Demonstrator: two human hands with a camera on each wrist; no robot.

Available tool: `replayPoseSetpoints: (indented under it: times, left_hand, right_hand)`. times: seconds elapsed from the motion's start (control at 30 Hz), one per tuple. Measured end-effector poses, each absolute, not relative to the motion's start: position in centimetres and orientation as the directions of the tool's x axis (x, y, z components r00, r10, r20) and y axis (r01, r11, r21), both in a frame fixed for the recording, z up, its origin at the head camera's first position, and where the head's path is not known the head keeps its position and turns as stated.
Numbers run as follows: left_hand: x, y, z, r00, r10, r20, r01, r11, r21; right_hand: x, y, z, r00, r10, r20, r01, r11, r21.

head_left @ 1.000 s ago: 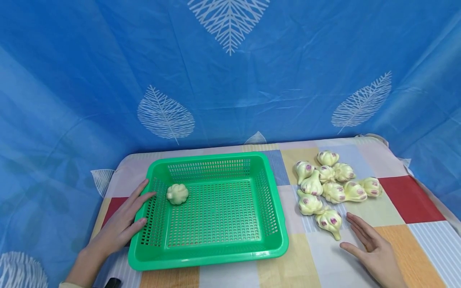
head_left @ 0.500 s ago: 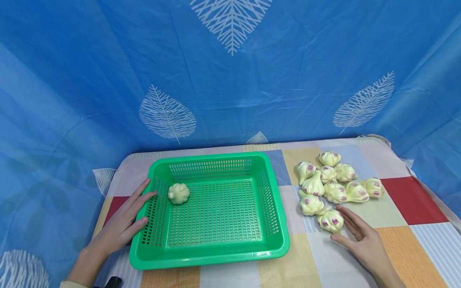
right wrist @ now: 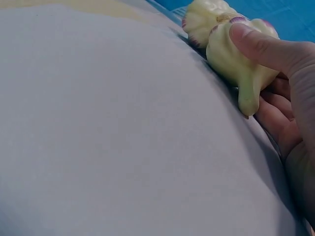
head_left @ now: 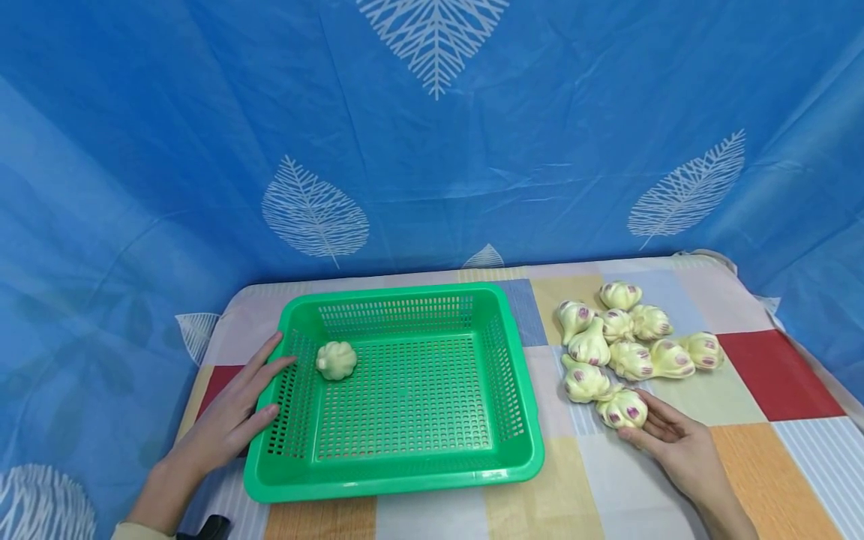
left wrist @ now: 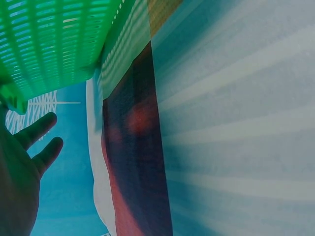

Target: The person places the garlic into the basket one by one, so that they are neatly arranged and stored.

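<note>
1. The right hand (head_left: 682, 448) grips the nearest garlic bulb (head_left: 622, 409) at the front of the cluster on the patchwork-covered table (head_left: 432, 517), thumb (right wrist: 256, 44) on one side, fingers curled around the other.
2. A pinch across the bulb's fat body looks sounder than one on its slim stem (right wrist: 249, 96), which would likely let it swing.
3. A neighbouring bulb (head_left: 584, 381) sits right behind it, contact hard to judge; a straight, gentle lift should avoid dragging it along.
4. At left, the left hand (head_left: 232, 405) lies with fingers extended over the rim of the green basket (head_left: 397, 491) — light pressure there should keep it steady.
5. Inside, toward the left wall, sits a lone bulb (head_left: 336, 361) — worth not knocking.
</note>
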State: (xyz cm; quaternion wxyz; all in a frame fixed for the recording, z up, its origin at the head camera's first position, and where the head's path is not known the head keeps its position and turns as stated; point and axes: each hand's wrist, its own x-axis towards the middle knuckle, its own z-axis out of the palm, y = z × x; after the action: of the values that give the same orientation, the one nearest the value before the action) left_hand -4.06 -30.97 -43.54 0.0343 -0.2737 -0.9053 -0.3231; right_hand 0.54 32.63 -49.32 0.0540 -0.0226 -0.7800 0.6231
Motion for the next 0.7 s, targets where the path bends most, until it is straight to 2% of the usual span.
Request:
replayPoseSetpoints:
  times: [0.57,0.7]
  left_hand:
    - [-4.0,-30.8,-43.4,-0.841,0.486,0.238,0.525,0.626,0.576]
    - [-4.0,-30.9,-43.4,-0.841,0.484,0.242,0.526,0.627,0.575]
  right_hand:
    - [0.8,32.9,-49.0,-0.987,0.161,0.007,0.018,0.154,-0.988]
    - [1.1,32.8,-48.0,-0.99,0.135,0.046,-0.032,0.105,-0.994]
